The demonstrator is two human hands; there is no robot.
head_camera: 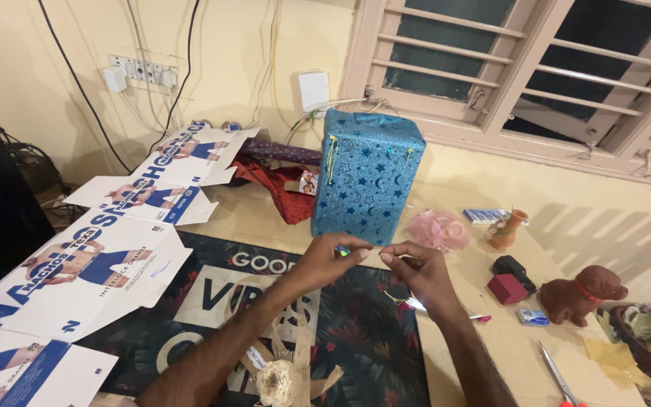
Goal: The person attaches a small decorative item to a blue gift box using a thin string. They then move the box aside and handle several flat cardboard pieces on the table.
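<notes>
Hands: left hand (331, 258) and right hand (416, 271) raised together, pinching tape roll (342, 252).

A tall box wrapped in glittery blue paper with star and moon shapes (368, 179) stands upright at the back of the table, below the window. Flattened white cartons with blue printed panels lie along the left side: two (190, 154) (141, 197) near the wall, a large one (77, 273) in the middle, another (16, 373) at the lower left corner. A dark printed mat with pale lettering panels (356, 335) lies flat under the hands
</notes>
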